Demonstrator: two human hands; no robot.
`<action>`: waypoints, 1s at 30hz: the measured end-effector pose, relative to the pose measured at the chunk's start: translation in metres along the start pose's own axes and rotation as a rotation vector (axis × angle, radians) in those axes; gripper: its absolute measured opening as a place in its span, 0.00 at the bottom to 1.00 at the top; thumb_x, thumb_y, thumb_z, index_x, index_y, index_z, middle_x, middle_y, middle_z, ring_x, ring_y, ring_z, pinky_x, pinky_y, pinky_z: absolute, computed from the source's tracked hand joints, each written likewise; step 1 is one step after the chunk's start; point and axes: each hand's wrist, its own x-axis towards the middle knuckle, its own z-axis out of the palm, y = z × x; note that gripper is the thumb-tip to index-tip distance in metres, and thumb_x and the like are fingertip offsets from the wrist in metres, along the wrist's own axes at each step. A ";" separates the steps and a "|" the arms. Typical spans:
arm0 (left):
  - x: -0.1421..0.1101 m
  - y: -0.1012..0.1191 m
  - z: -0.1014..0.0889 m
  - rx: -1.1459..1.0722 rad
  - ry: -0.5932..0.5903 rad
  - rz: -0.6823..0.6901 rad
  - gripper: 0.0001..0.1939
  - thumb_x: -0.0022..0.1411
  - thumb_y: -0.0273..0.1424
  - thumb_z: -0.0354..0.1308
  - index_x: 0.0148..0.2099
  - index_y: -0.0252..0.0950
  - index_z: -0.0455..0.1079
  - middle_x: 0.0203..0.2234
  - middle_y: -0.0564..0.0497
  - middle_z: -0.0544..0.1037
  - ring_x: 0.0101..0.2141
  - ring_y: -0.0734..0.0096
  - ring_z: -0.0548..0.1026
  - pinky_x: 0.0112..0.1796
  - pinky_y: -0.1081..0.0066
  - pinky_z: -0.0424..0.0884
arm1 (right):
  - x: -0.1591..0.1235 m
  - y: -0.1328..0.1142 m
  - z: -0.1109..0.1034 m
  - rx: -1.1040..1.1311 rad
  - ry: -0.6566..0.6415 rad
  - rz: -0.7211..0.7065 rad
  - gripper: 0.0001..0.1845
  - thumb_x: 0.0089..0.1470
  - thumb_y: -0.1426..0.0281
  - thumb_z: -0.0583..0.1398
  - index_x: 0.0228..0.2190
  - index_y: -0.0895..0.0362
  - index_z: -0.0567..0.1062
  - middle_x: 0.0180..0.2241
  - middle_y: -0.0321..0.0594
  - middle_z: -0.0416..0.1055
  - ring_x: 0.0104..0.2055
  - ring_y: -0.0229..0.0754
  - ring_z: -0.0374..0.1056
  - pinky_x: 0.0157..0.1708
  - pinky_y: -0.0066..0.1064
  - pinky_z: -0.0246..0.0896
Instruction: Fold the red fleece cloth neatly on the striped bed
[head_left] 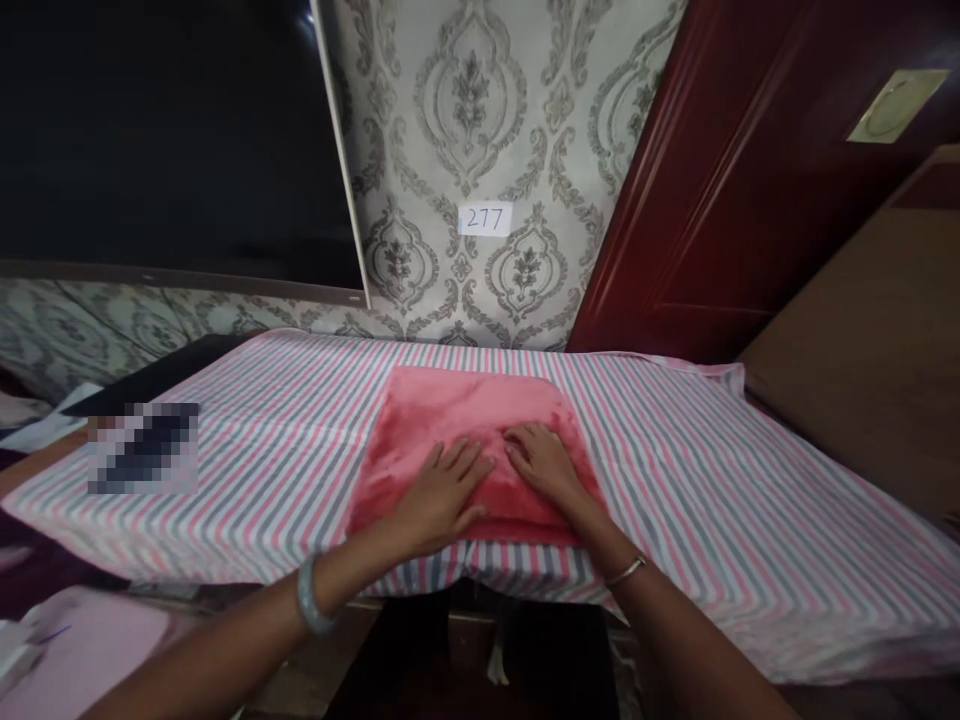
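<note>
A folded pink-red plush cloth (pixel 457 410) lies in the middle of a table covered with a pink, grey and white striped sheet (pixel 675 480). My left hand (pixel 439 495) rests flat on the cloth's near half, fingers stretched forward. My right hand (pixel 544 462) lies flat beside it, fingers spread and pointing left, almost touching the left fingertips. Neither hand holds anything. A pale bangle sits on my left wrist, a thin bracelet on my right.
A dark screen (pixel 172 140) hangs on the patterned wall at the back left. A small label reading 277 (pixel 484 219) is stuck on the wall. A dark red door (pixel 750 170) stands at the right. A blurred patch (pixel 142 447) covers the sheet's left side.
</note>
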 end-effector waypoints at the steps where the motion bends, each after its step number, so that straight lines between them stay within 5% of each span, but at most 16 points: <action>1: -0.009 0.005 0.005 0.035 0.027 -0.025 0.33 0.70 0.42 0.52 0.73 0.40 0.54 0.71 0.41 0.58 0.70 0.47 0.53 0.66 0.41 0.51 | 0.004 -0.004 -0.002 0.003 -0.008 -0.006 0.15 0.65 0.71 0.53 0.47 0.57 0.77 0.48 0.47 0.75 0.52 0.49 0.68 0.54 0.43 0.59; 4: -0.016 0.015 0.023 0.109 0.117 -0.083 0.35 0.69 0.43 0.55 0.73 0.43 0.54 0.71 0.41 0.57 0.70 0.43 0.52 0.65 0.38 0.51 | 0.020 -0.021 -0.005 -0.038 -0.064 -0.078 0.21 0.67 0.69 0.52 0.58 0.57 0.72 0.57 0.50 0.71 0.60 0.50 0.63 0.61 0.46 0.55; 7: -0.013 0.022 0.038 0.134 0.184 -0.115 0.35 0.68 0.45 0.56 0.73 0.45 0.57 0.71 0.39 0.58 0.70 0.41 0.53 0.64 0.37 0.51 | 0.041 -0.036 0.002 -0.127 -0.245 -0.131 0.28 0.70 0.61 0.50 0.68 0.49 0.60 0.70 0.46 0.54 0.72 0.53 0.47 0.68 0.55 0.41; 12: -0.017 0.023 0.046 0.096 0.230 -0.115 0.34 0.67 0.44 0.57 0.72 0.47 0.58 0.70 0.42 0.59 0.69 0.42 0.54 0.64 0.39 0.53 | 0.089 -0.034 0.020 -0.212 -0.395 -0.065 0.35 0.69 0.50 0.48 0.72 0.43 0.47 0.74 0.37 0.35 0.75 0.59 0.31 0.68 0.64 0.33; 20: -0.017 0.019 0.050 0.063 0.253 -0.101 0.34 0.65 0.44 0.57 0.71 0.47 0.59 0.70 0.42 0.59 0.70 0.41 0.54 0.64 0.39 0.54 | 0.151 -0.020 0.040 -0.140 -0.468 0.125 0.35 0.68 0.46 0.44 0.71 0.42 0.52 0.73 0.37 0.45 0.73 0.62 0.41 0.66 0.65 0.39; 30: -0.017 0.021 0.047 0.024 0.218 -0.127 0.36 0.65 0.44 0.58 0.72 0.47 0.58 0.71 0.41 0.58 0.70 0.41 0.54 0.65 0.38 0.51 | 0.147 -0.025 0.044 -0.162 -0.405 0.165 0.33 0.69 0.48 0.43 0.70 0.42 0.55 0.72 0.37 0.49 0.72 0.60 0.46 0.65 0.64 0.43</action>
